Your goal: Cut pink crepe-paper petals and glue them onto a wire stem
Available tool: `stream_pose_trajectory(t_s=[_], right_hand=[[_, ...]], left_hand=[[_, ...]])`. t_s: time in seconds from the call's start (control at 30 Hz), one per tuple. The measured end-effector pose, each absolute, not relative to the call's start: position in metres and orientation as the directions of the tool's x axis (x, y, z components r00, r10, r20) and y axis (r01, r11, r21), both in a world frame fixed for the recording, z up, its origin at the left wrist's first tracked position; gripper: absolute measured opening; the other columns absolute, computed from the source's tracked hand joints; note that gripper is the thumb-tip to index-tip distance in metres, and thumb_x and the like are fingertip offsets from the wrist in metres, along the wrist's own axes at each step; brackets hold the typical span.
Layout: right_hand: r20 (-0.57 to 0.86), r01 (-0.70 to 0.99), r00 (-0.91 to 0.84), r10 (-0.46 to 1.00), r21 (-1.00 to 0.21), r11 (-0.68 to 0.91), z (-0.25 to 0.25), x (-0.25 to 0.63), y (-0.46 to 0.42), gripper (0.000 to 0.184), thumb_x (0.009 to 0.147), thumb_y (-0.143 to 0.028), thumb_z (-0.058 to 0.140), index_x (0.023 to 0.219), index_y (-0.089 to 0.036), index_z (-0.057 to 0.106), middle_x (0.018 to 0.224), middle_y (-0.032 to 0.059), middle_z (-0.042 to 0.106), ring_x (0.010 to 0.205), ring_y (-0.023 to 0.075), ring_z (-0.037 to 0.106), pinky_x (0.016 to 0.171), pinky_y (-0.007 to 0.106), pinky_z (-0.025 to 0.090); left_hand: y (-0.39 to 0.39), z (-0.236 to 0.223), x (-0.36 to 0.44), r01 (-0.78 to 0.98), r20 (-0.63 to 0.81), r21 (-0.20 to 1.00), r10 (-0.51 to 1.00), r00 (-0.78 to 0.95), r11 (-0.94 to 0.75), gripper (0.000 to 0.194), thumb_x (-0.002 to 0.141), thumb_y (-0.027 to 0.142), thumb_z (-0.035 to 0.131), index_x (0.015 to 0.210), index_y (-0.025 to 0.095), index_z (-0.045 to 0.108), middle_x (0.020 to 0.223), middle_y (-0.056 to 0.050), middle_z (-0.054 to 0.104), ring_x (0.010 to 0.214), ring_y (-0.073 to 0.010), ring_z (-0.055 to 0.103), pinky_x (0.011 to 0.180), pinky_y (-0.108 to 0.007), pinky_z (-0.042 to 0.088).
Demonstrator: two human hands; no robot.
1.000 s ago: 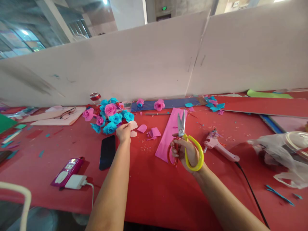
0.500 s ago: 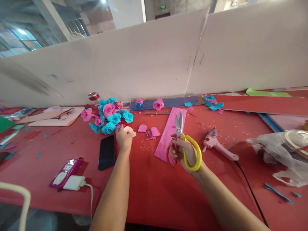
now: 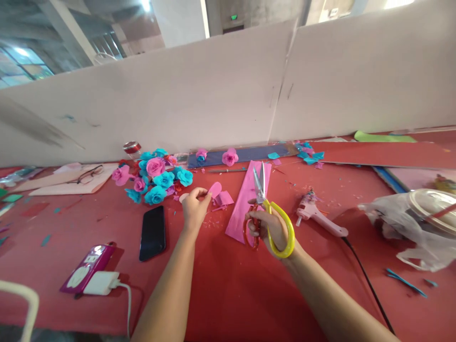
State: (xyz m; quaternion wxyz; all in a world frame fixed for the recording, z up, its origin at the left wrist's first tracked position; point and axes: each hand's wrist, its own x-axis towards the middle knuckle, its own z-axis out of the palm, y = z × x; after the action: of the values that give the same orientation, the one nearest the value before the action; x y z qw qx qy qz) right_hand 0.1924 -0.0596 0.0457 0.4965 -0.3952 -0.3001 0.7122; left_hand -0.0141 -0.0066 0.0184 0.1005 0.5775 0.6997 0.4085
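The left hand [image 3: 195, 209] pinches a rounded pink paper petal [image 3: 215, 189] toward the far edge of the red bench [image 3: 228, 289]; the right hand [image 3: 272, 227] clasps yellow-and-red-handled metal scissors [image 3: 261, 196], blades slightly parted, above a long pink paper strip [image 3: 244, 202].

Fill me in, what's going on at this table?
A person is handling paper with both hands. The left hand pinches a pink petal-shaped piece, and the right hand holds scissors, blades parted and pointing away, clear of that piece. A pink paper strip lies on the red table near the right hand. Paper flowers are bunched beyond the phone, and a glue gun lies to the right.
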Motion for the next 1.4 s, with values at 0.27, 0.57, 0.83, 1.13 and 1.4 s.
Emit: stream_pose_trajectory(t_s=[0.27,0.57,0.83,1.13,1.4], right_hand=[[-0.11,-0.344,-0.094,0.99,-0.929,-0.136,0.041,0.198,-0.059,0.043,0.069,-0.024,0.064,0.11,-0.024,0.048,0.073,-0.0034,0.057,0.054,0.0105,0.052,0.045,0.021,0.037],[-0.083,-0.443,-0.225,0.971,-0.879,-0.178,0.044,0.194,-0.062,0.038,0.073,-0.021,0.065,0.107,-0.022,0.048,0.06,-0.0068,0.051,0.047,0.0074,0.043,0.043,0.021,0.032],[-0.037,-0.433,-0.091,0.995,-0.898,-0.073,0.039,0.198,-0.059,0.047,0.07,-0.023,0.072,0.11,-0.026,0.048,0.083,-0.0019,0.06,0.068,0.0126,0.061,0.053,0.023,0.043],[-0.077,-0.594,-0.177,0.981,-0.786,-0.169,0.051,0.197,-0.061,0.047,0.067,-0.022,0.072,0.108,-0.022,0.049,0.065,-0.0042,0.058,0.057,0.0123,0.059,0.047,0.021,0.039],[0.0,-0.564,-0.093,0.996,-0.824,-0.053,0.05,0.195,-0.061,0.047,0.067,-0.019,0.068,0.109,-0.022,0.048,0.057,-0.0089,0.051,0.045,0.0073,0.045,0.042,0.02,0.032]], left_hand=[[-0.064,0.058,0.037,0.786,0.746,0.444,0.663,-0.058,-0.43,0.006,0.076,0.015,0.065,0.079,0.021,0.065,0.08,-0.002,0.073,0.075,-0.016,0.065,0.073,-0.027,0.048],[-0.069,0.053,0.034,0.813,0.867,0.141,0.467,0.175,-0.565,0.017,0.072,0.006,0.066,0.081,0.02,0.064,0.082,-0.005,0.073,0.08,-0.0195,0.066,0.081,-0.035,0.048],[-0.071,0.053,0.038,0.778,0.858,0.017,0.41,0.311,-0.628,0.017,0.074,0.004,0.066,0.081,0.019,0.063,0.084,-0.005,0.074,0.079,-0.0175,0.067,0.077,-0.033,0.046],[-0.074,0.053,0.039,0.771,0.84,-0.102,0.361,0.406,-0.629,0.018,0.076,0.003,0.064,0.084,0.019,0.064,0.088,-0.004,0.076,0.079,-0.0172,0.07,0.075,-0.034,0.043],[-0.077,0.039,0.056,0.64,0.703,0.576,0.707,-0.073,-0.508,0.011,0.075,0.015,0.069,0.083,0.022,0.066,0.082,-0.002,0.074,0.077,-0.0168,0.068,0.074,-0.03,0.052]])
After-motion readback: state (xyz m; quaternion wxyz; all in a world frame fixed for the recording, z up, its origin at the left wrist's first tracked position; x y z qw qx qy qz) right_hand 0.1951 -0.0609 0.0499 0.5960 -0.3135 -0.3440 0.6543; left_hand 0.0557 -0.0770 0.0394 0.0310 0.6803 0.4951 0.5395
